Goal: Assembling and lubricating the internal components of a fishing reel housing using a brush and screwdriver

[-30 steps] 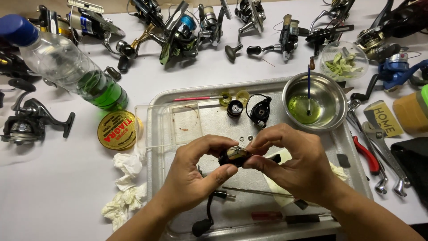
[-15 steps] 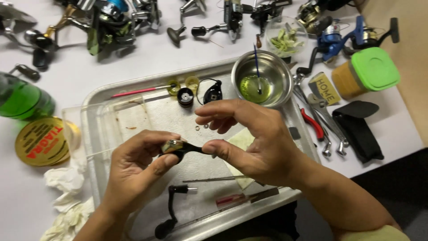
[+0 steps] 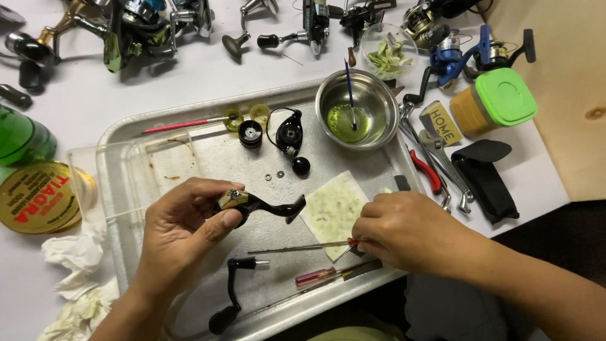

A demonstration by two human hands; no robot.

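Left hand (image 3: 183, 230) pinching black reel part (image 3: 259, 205), right hand (image 3: 407, 230) gripping thin screwdriver (image 3: 300, 247), over metal tray (image 3: 126, 129)

Work surface: a white tabletop (image 3: 189, 82) fills most of the view, smooth and plain, with its near edge running along the lower right.
Side surface: a pale wooden board (image 3: 562, 95) with a dark knot lies at the upper right, beside the white top; whether it rests on the table or is a separate piece cannot be told.
Floor: a dark strip (image 3: 568, 233) shows below the table edge at the right, possibly dark carpet.
Light: even and bright from above, with soft short shadows on the white top.
Walls and windows: outside the downward view.
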